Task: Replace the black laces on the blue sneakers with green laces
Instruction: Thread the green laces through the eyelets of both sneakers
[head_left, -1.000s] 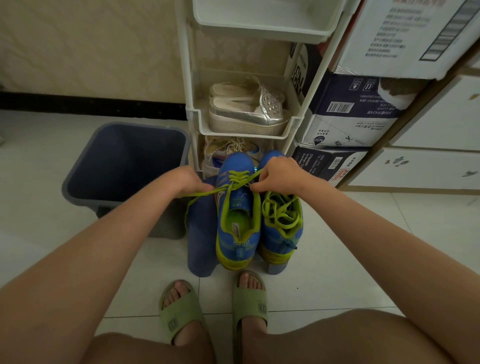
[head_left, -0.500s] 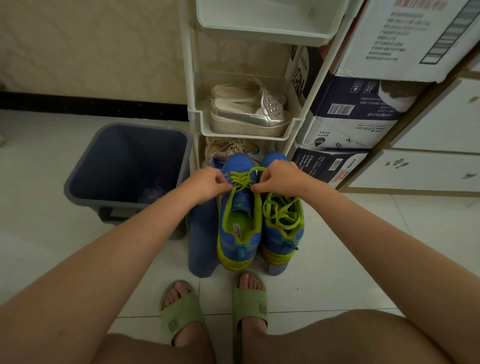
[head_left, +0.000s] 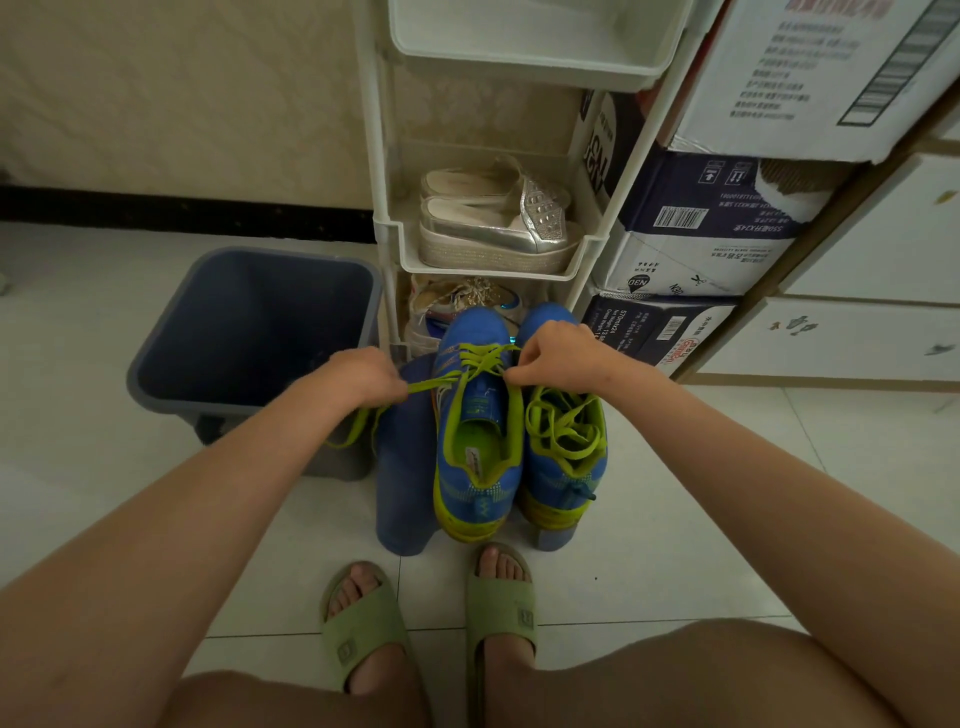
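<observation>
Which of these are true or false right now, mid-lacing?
1. The left hand pinches a green lace stretched sideways from the left sneaker. True.
2. The right hand is empty. False: its fingers pinch the lace beside the tongue.
3. Both sneakers stand on the floor tiles. False: they rest on a blue stool.
4. The right sneaker has green lace piled loose in its opening. True.
5. The grey bin stands right of the shoe rack. False: it is left of it.
</observation>
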